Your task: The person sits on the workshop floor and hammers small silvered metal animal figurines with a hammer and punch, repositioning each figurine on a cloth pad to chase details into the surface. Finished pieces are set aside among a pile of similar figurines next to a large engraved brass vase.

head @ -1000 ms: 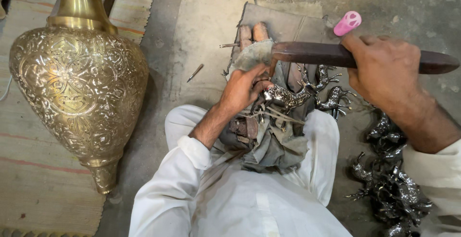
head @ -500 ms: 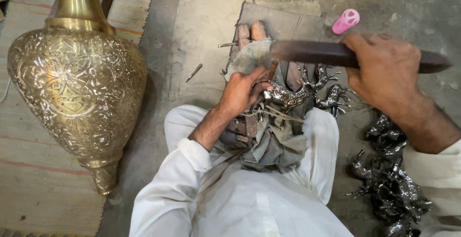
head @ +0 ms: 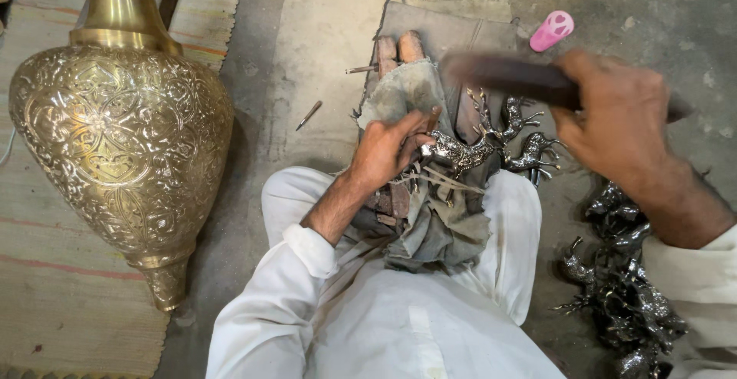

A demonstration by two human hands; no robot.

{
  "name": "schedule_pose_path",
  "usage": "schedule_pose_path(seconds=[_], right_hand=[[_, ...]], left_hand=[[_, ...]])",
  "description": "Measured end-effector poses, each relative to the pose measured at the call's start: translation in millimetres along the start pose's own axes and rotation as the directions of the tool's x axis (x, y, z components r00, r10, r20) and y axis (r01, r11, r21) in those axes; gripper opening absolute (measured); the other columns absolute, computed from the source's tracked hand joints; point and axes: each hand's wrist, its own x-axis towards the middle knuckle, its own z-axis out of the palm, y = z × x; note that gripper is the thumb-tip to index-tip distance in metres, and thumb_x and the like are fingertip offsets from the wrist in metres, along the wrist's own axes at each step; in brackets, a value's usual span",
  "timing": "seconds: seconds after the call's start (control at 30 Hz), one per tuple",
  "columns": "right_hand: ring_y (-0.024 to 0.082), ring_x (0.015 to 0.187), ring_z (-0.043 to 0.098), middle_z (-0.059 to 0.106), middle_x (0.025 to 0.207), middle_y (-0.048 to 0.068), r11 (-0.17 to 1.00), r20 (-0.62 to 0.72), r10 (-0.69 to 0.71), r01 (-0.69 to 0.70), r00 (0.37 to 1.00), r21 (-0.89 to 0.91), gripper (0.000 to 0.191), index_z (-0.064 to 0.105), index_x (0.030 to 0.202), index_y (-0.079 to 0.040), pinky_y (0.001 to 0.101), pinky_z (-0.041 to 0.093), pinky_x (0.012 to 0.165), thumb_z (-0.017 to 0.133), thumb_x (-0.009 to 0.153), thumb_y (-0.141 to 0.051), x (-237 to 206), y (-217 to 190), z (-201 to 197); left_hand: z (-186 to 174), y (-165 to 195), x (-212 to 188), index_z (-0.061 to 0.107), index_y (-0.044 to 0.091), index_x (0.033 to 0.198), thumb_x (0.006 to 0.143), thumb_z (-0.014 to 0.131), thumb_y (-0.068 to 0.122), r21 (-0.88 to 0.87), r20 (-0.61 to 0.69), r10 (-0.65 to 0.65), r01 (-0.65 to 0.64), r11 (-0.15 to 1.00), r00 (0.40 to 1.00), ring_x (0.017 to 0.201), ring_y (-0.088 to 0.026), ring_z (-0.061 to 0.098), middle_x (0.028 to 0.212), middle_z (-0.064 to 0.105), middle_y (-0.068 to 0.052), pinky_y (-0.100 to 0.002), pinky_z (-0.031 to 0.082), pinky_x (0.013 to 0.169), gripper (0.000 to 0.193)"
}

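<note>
Head view: left hand [head: 390,151] pins small silvery metal deer figurine [head: 459,148] on cloth-covered lap; right hand [head: 614,122] clenched around long dark wooden stick [head: 513,76], blurred, above it.

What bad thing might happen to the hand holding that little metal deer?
The right hand holds a long dark tool, blurred with motion, just above the left hand gripping the small metal deer. A mis-hit might strike those fingers. The deer's thin antlers and legs might also bend or jab the hand.
</note>
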Motion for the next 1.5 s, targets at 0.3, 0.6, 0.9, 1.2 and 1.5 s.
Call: schedule_pose_path(seconds=[0.3,0.6,0.9,1.2,1.5], right_hand=[[0.033,0.086,0.069,0.069,0.091,0.011,0.988,-0.010,-0.102,0.100,0.995,-0.121,0.029,0.069,0.108,-0.011,0.0439,0.053,0.076,0.078,0.080,-0.011,2,-3,-12],[0.032,0.088,0.070,0.069,0.090,0.009,0.973,0.036,-0.125,0.130,0.991,-0.193,0.033,0.070,0.105,-0.012,0.0435,0.053,0.077,0.078,0.073,-0.009,1,-10,-15],[0.031,0.083,0.068,0.067,0.087,0.010,0.998,0.022,-0.025,0.026,0.999,-0.063,0.030,0.069,0.111,-0.010,0.0441,0.054,0.077,0.079,0.082,-0.011,-5,-7,-16],[0.031,0.088,0.071,0.069,0.088,0.009,0.963,0.088,-0.100,0.118,0.991,-0.243,0.033,0.070,0.106,-0.012,0.0434,0.054,0.075,0.078,0.074,-0.012,-4,-3,-19],[0.031,0.092,0.071,0.071,0.093,0.008,0.958,0.108,-0.089,0.115,0.990,-0.262,0.030,0.069,0.109,-0.014,0.0438,0.054,0.078,0.075,0.080,-0.011,-4,0,-13]], left_hand=[[0,5,0,0.058,0.006,0.118,0.089,0.071,0.000,-0.012,-0.013,-0.026,0.026,1.000,1.000,0.088,-0.037,0.073,0.095,0.075,-0.013,-0.044,0.058,0.070,0.032],[-2,9,-2,0.062,0.008,0.119,0.089,0.070,0.001,-0.016,0.016,-0.012,0.012,1.000,1.000,0.081,-0.035,0.074,0.093,0.074,-0.015,-0.042,0.058,0.067,0.032],[1,12,-2,0.062,0.008,0.114,0.091,0.074,0.006,-0.039,0.005,0.013,-0.013,0.999,1.000,0.086,-0.037,0.073,0.091,0.073,-0.016,-0.043,0.056,0.068,0.026],[2,13,2,0.061,0.006,0.113,0.094,0.078,0.008,-0.068,-0.009,-0.032,0.031,0.997,0.999,0.092,-0.038,0.073,0.097,0.074,-0.015,-0.041,0.057,0.071,0.026],[2,9,2,0.063,0.005,0.117,0.091,0.076,0.004,-0.083,0.059,-0.023,0.028,0.996,0.998,0.094,-0.034,0.075,0.098,0.076,-0.014,-0.040,0.059,0.074,0.029]])
